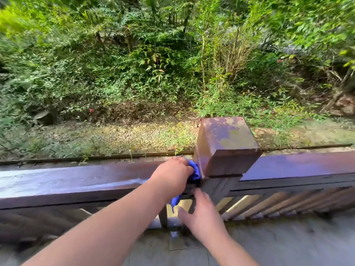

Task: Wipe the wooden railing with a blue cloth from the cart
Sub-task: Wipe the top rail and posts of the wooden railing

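Note:
A dark brown wooden railing (76, 181) runs across the view, its top shiny. My left hand (172, 175) presses a blue cloth (195, 170) onto the rail top, right against the square post (226, 146). A tail of the blue cloth hangs down below the rail near my wrist. My right hand (201, 214) is lower, in front of the post's base, fingers spread and holding nothing. The cart is out of view.
The post's cap has peeling paint. Slanted wooden balusters (278, 204) fill the section to the right. Grey floor boards (288, 242) lie below. Beyond the railing are a gravel strip and dense green bushes.

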Demonstrator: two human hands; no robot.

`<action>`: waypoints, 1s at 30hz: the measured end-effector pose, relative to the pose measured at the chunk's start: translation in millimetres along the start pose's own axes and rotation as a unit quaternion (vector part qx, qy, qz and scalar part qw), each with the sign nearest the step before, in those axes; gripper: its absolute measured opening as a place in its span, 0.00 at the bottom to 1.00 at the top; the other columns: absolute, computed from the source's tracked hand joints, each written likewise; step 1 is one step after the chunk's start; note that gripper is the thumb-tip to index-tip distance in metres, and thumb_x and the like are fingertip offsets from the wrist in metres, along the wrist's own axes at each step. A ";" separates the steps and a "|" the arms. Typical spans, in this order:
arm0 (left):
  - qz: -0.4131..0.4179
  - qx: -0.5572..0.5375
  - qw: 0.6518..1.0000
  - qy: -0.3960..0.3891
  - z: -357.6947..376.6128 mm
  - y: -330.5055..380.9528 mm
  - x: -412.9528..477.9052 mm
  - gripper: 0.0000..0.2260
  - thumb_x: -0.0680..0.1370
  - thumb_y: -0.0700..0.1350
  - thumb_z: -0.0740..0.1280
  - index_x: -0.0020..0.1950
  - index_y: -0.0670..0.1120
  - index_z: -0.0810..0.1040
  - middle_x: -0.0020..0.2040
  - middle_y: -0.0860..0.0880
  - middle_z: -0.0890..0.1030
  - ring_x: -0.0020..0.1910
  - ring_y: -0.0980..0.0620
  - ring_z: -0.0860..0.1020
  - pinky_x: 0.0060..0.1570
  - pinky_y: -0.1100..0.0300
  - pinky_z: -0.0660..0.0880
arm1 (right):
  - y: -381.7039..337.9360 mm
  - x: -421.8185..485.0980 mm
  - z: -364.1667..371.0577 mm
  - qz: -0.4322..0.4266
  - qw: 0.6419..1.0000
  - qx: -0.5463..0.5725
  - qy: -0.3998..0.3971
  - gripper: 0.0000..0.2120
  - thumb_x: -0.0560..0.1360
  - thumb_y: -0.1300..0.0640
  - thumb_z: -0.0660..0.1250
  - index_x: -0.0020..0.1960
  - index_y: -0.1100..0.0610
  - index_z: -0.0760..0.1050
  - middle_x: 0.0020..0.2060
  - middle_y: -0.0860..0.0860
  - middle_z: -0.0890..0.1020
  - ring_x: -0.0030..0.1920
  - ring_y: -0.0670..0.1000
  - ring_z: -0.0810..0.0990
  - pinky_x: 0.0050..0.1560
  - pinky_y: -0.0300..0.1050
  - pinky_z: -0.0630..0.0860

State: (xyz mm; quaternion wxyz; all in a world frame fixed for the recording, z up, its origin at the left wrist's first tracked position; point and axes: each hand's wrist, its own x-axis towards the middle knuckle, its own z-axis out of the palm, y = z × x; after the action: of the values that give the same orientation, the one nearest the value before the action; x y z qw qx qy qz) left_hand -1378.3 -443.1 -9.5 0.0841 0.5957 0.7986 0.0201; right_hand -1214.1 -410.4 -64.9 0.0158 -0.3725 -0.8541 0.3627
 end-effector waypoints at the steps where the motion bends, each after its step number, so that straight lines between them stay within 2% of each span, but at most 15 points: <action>1: 0.015 0.005 1.000 -0.015 -2.1 -1.5 -1.0 0.12 0.74 0.40 0.62 0.55 0.49 0.79 0.52 0.47 0.76 0.54 0.43 0.75 0.47 0.48 0.78 | 1.5 -0.4 -0.4 0.009 1.000 -0.004 -0.002 0.28 0.71 0.39 0.69 0.67 0.47 0.69 0.57 0.45 0.73 0.58 0.52 0.77 0.56 0.48 0.74; 3: 0.040 0.009 0.999 -0.028 -5.8 -12.9 -7.6 0.13 0.75 0.39 0.62 0.56 0.49 0.79 0.53 0.47 0.76 0.53 0.42 0.75 0.46 0.48 0.77 | -8.8 -0.3 -3.7 0.008 0.999 -0.037 -0.004 0.27 0.71 0.37 0.68 0.65 0.47 0.69 0.59 0.47 0.74 0.60 0.53 0.77 0.57 0.49 0.75; 7: 0.068 0.015 0.997 -0.015 -13.2 -34.5 -21.6 0.13 0.76 0.39 0.61 0.57 0.50 0.79 0.53 0.47 0.76 0.53 0.41 0.75 0.47 0.49 0.78 | -39.1 3.4 -18.6 -0.014 0.992 -0.119 0.029 0.24 0.70 0.38 0.67 0.62 0.46 0.70 0.58 0.46 0.76 0.60 0.54 0.76 0.53 0.51 0.75; 10: 0.062 0.013 0.998 -0.008 -9.2 -65.4 -42.3 0.13 0.77 0.39 0.62 0.57 0.51 0.78 0.54 0.48 0.76 0.56 0.44 0.74 0.48 0.50 0.75 | -72.3 1.9 -19.6 -0.055 0.983 -0.169 0.056 0.25 0.71 0.40 0.69 0.66 0.44 0.70 0.61 0.45 0.74 0.63 0.51 0.75 0.58 0.50 0.76; 13: 0.045 0.007 0.999 0.006 -7.5 -93.7 -62.2 0.13 0.77 0.39 0.62 0.58 0.51 0.78 0.55 0.48 0.77 0.57 0.45 0.76 0.49 0.51 0.75 | -103.9 19.4 -23.1 -0.100 0.962 -0.252 0.039 0.36 0.70 0.41 0.72 0.75 0.47 0.64 0.67 0.49 0.71 0.67 0.55 0.72 0.65 0.55 0.75; 16: 0.041 0.002 0.999 0.005 -8.3 -109.6 -74.5 0.13 0.76 0.39 0.61 0.57 0.49 0.79 0.55 0.47 0.77 0.55 0.43 0.77 0.53 0.50 0.77 | -126.8 48.5 -26.9 -0.067 0.944 -0.322 -0.025 0.52 0.67 0.44 0.79 0.82 0.50 0.53 0.77 0.53 0.63 0.75 0.60 0.66 0.71 0.59 0.70; 18: 0.038 -0.011 0.999 0.007 -8.1 -114.8 -80.3 0.14 0.76 0.39 0.60 0.56 0.49 0.79 0.55 0.47 0.77 0.56 0.44 0.76 0.54 0.49 0.76 | -131.8 63.1 -26.2 -0.042 0.935 -0.346 -0.060 0.56 0.66 0.44 0.80 0.83 0.51 0.50 0.81 0.55 0.58 0.78 0.61 0.61 0.75 0.58 0.67; 19: 0.034 -0.014 0.999 0.010 -7.3 -115.7 -82.2 0.14 0.76 0.39 0.59 0.57 0.50 0.79 0.55 0.47 0.77 0.57 0.44 0.75 0.55 0.50 0.76 | -131.3 68.3 -24.3 -0.037 0.933 -0.351 -0.070 0.55 0.66 0.45 0.80 0.83 0.51 0.51 0.81 0.56 0.59 0.79 0.61 0.61 0.76 0.57 0.65; 21: 0.024 -0.013 1.000 0.013 -6.2 -113.7 -86.0 0.14 0.77 0.39 0.59 0.58 0.51 0.78 0.56 0.48 0.76 0.57 0.45 0.74 0.53 0.51 0.76 | -125.9 73.5 -19.7 -0.042 0.932 -0.352 -0.077 0.49 0.66 0.47 0.79 0.81 0.51 0.58 0.76 0.55 0.66 0.76 0.60 0.66 0.74 0.55 0.68; 24: 0.000 -0.013 1.000 0.002 -4.0 -110.1 -87.9 0.15 0.76 0.38 0.60 0.59 0.51 0.77 0.55 0.49 0.75 0.56 0.45 0.74 0.49 0.50 0.77 | -112.8 74.6 -15.5 -0.055 0.937 -0.340 -0.058 0.40 0.68 0.48 0.77 0.76 0.47 0.65 0.68 0.52 0.72 0.68 0.59 0.73 0.63 0.55 0.76; 27: -0.009 -0.013 1.000 0.009 -1.5 -112.2 -87.6 0.16 0.75 0.38 0.60 0.59 0.53 0.77 0.53 0.50 0.75 0.53 0.45 0.75 0.48 0.49 0.77 | -106.2 74.3 -17.6 -0.075 0.938 -0.336 -0.042 0.40 0.68 0.47 0.76 0.76 0.44 0.63 0.67 0.50 0.72 0.68 0.58 0.72 0.59 0.55 0.77; 30: -0.003 -0.016 1.000 0.014 4.1 -114.6 -84.9 0.18 0.75 0.38 0.61 0.59 0.55 0.77 0.53 0.51 0.76 0.53 0.45 0.76 0.50 0.50 0.77 | -104.4 72.0 -20.9 -0.079 0.945 -0.314 -0.048 0.47 0.68 0.45 0.77 0.80 0.45 0.56 0.73 0.51 0.69 0.72 0.58 0.69 0.63 0.56 0.75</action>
State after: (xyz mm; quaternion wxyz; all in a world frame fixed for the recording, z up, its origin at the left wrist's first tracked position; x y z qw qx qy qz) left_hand -1462.8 -557.6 -19.2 0.0827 0.5913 0.8012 0.0406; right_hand -1325.1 -399.0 -1.2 -0.1144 -0.2717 -0.9512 0.0911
